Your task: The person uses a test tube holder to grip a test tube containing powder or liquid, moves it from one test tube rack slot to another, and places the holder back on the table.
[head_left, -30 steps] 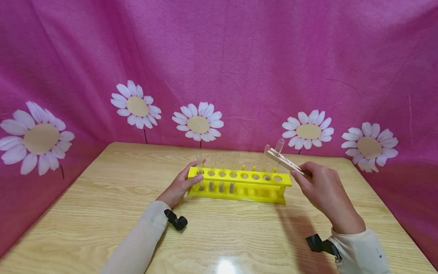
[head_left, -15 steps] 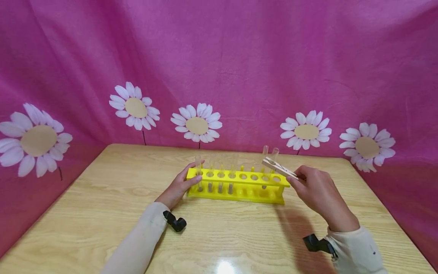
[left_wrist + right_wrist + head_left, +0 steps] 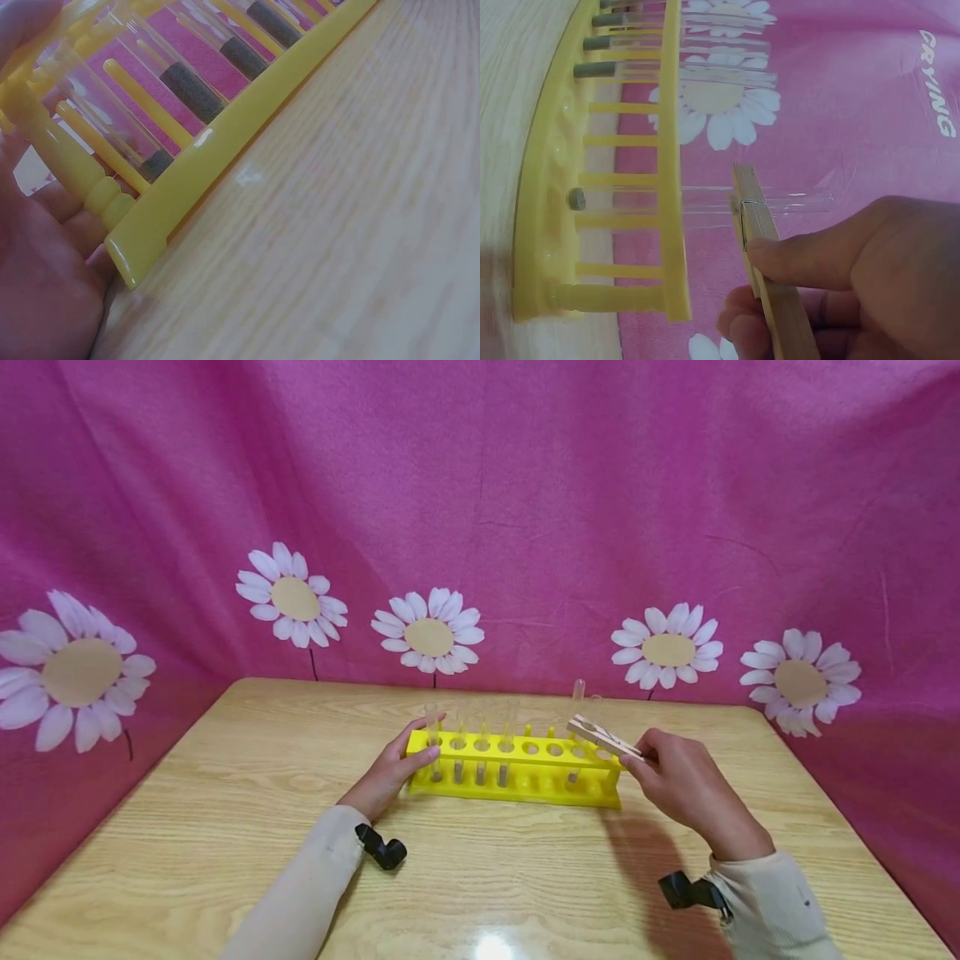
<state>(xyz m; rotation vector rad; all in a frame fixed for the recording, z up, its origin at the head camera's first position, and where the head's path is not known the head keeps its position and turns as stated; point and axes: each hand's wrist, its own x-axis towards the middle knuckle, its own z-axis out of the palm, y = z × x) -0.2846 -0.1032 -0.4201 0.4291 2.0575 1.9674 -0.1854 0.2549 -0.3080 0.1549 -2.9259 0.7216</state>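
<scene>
At its left end, my left hand (image 3: 385, 777) grips a yellow test tube rack (image 3: 543, 793), thumb on the front and fingers behind. Between thumb and fingers of my right hand (image 3: 693, 783) is a wooden test tube clamp (image 3: 606, 738), whose jaws pinch a clear test tube (image 3: 806, 200). That tube passes down through a hole near the rack's right end. Dark grey material (image 3: 577, 199) lies in its bottom, close over the rack's base in the right wrist view. Several other test tubes (image 3: 191, 90) with dark grey contents stand in the rack's left holes.
Another clear tube (image 3: 578, 690) stands up behind the rack's right part, among yellow pegs (image 3: 551, 732). Beneath lies a wood-grain table (image 3: 450, 877). A pink cloth (image 3: 525, 527) printed with white flowers rises at the back and sides.
My right hand has moved down and slightly left with the clamp, lowering the test tube through the rack's hole. My left hand keeps its grip on the rack.
</scene>
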